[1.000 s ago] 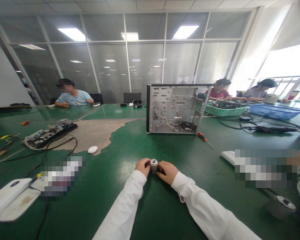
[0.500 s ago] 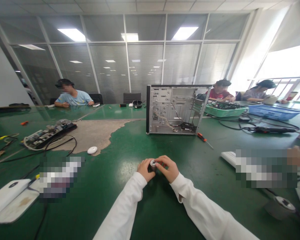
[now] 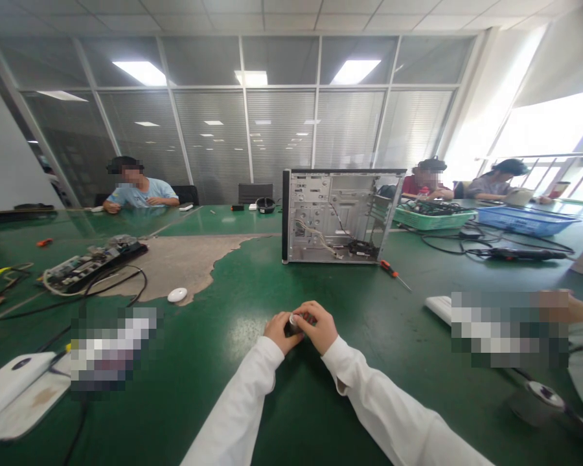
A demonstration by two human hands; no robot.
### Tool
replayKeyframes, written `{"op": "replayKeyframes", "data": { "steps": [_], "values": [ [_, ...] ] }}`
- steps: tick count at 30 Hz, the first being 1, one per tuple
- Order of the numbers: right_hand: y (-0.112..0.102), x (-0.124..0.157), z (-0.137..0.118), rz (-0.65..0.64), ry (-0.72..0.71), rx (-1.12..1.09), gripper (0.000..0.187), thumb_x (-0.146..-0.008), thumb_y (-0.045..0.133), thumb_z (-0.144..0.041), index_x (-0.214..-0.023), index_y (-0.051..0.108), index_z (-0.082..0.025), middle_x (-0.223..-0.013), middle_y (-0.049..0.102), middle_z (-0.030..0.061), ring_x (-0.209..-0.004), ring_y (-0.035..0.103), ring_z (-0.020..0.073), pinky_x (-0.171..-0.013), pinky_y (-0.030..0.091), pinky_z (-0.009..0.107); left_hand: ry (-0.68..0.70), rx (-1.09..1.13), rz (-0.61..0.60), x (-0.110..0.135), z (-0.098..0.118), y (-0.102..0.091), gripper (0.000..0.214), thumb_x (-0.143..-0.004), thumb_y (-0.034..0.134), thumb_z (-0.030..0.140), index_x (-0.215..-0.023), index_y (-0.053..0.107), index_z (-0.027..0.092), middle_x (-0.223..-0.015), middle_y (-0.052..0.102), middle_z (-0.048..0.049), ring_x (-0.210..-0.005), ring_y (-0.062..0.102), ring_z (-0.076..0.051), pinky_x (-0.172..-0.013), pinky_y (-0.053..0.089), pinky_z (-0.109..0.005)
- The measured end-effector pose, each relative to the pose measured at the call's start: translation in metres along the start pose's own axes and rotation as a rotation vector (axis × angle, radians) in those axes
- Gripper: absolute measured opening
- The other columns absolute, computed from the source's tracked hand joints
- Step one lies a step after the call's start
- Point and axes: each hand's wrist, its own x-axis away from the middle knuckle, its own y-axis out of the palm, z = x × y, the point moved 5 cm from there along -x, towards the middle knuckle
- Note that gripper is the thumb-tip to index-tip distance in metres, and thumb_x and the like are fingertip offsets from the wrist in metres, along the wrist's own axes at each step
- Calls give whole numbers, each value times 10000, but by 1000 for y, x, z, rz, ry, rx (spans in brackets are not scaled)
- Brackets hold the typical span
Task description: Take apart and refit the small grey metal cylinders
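Small cylinder (image 3: pixel 292 321), dark body with a silvery end cap, sits between your two hands just above the green table (image 3: pixel 252 401), near its front edge and in line with your chest. Your left hand (image 3: pixel 276 332) wraps the cylinder's left side, fingers curled tight against it. Your right hand (image 3: pixel 319 327) comes over from the right, thumb and fingertips pinching the capped end, knuckles raised. Both hands touch each other around it; most of the body is hidden by them. White sleeves run back to you. Beyond, well apart: an open computer case (image 3: pixel 335 217) standing upright, side panel off, cables showing inside. A red-handled screwdriver (image 3: pixel 391 272) lies just beside its right front corner. To the left, a white round disc (image 3: pixel 177 295) at the edge of a worn patch (image 3: pixel 184 259), and a circuit board (image 3: pixel 90 259) with black cable.
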Motion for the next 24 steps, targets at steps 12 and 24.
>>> {"op": "replayKeyframes", "data": {
  "steps": [12,24],
  "values": [
    [-3,-6,-9,-39,-51,23,102,-677,491,-239,-653,569,-177,-725,487,16,-592,452,83,-564,397,217,56,-5,5,1,3,-1,335,-548,615,243,-874,551,197,-850,560,-20,-832,492,-189,-757,369,-323],
    [-23,-7,-6,145,-78,25,164,-724,443,-285,-709,561,-172,-780,495,31,-603,451,84,-577,394,224,98,-41,5,-1,-1,1,355,-553,621,289,-878,540,172,-843,551,-33,-824,492,-187,-746,366,-319]
  ]
}}
